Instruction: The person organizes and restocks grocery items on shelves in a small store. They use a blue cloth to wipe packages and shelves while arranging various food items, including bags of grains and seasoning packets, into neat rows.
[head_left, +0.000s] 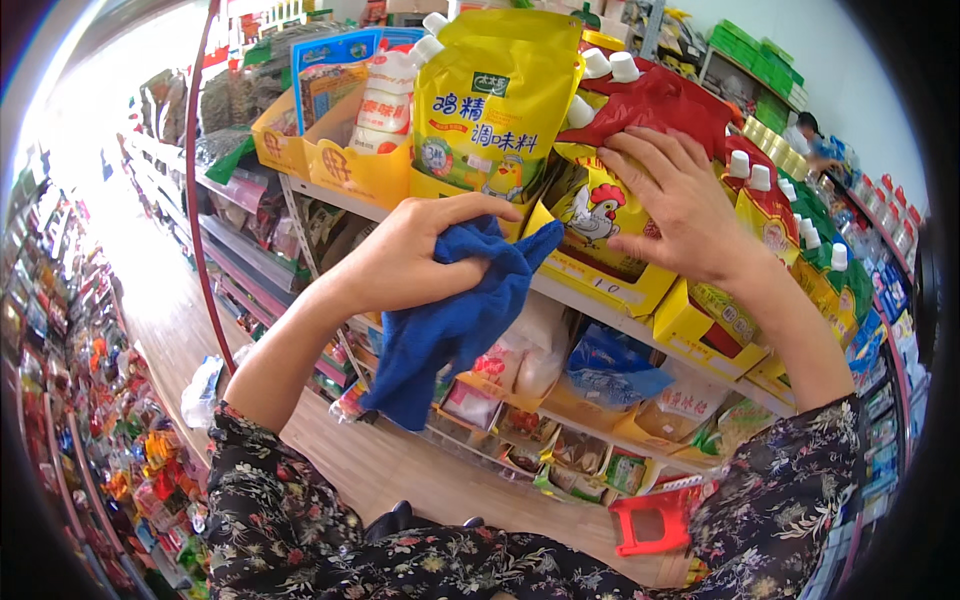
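My left hand (427, 259) grips a blue cloth (457, 319), which hangs down in front of the shelf edge. My right hand (679, 202) lies over the upper front of a red-and-yellow seasoning pouch (592, 202) with a white chicken printed on it, fingers across its red top and thumb on its front. That pouch stands in a yellow display box (600, 281). Just left of it, a large yellow spouted pouch (491, 105) of chicken seasoning stands upright, behind the cloth. The fingertips of my left hand are near the front of its box.
White squeeze bottles (382, 101) stand at the left in a yellow carton (334, 161). More white-capped pouches (761, 202) line the shelf rightward. Lower shelves carry bagged goods (615, 367). A red plastic stool (652, 521) is on the floor; a person (806, 135) is far right.
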